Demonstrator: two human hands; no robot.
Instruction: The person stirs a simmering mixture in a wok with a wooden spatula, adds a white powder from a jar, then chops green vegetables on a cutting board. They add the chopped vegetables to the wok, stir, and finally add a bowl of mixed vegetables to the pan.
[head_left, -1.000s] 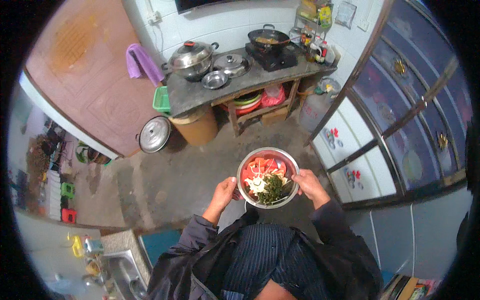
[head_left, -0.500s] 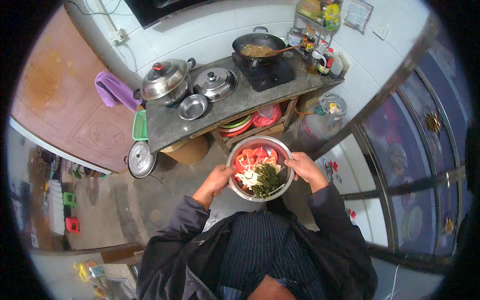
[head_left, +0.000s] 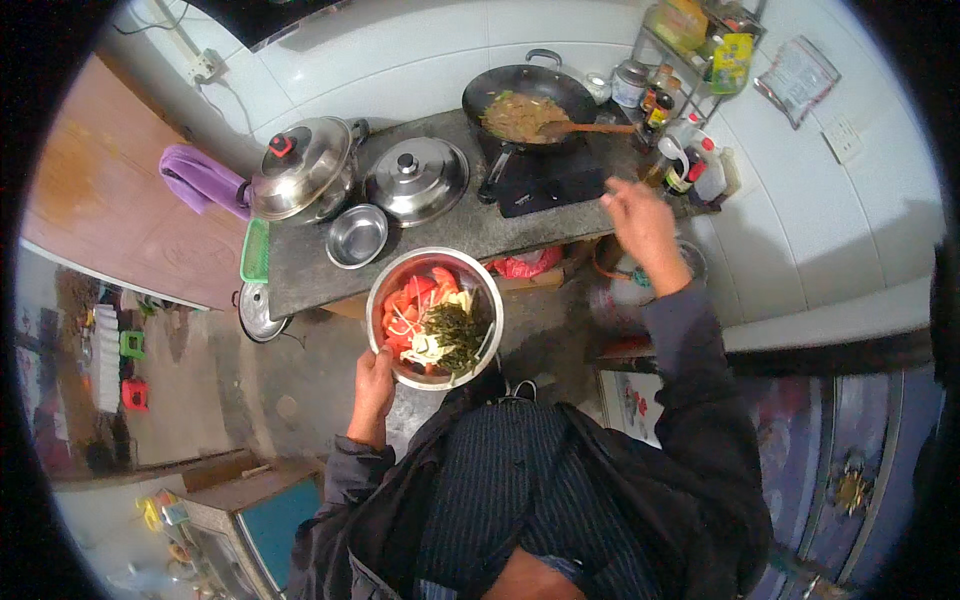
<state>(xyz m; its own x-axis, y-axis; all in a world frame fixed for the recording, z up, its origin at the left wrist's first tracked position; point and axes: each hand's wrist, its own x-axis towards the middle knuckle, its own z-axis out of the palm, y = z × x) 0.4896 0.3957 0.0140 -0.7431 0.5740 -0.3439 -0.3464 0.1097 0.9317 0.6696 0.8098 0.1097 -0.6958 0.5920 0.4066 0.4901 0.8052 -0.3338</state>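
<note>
My left hand (head_left: 373, 392) grips the rim of a steel bowl (head_left: 488, 298) at its lower left, thumb over the edge. Inside the bowl lie red tomato pieces (head_left: 408, 300), pale sliced pieces (head_left: 428, 350) and chopped dark green vegetable (head_left: 460, 335). My right hand (head_left: 645, 230) is raised off the bowl, over the counter's front edge by the black cooktop (head_left: 555, 190). Its fingers are loosely bent, slightly apart, with nothing seen in them. Beyond them, a wooden spatula (head_left: 600, 128) rests in a black wok (head_left: 525, 85) of cooked brownish food (head_left: 515, 115).
A lidded steel pot (head_left: 300, 175), a domed steel lid (head_left: 420, 190) and a small steel bowl (head_left: 357, 237) stand on the stone counter (head_left: 305, 285). Sauce bottles (head_left: 690, 170) crowd its right end below a wire rack. A gas cylinder (head_left: 620, 300) stands underneath.
My right hand has let go of the steel bowl and moved up and right toward the cooktop. The left hand still holds the bowl, now farther left. The view has shifted closer to the counter.
</note>
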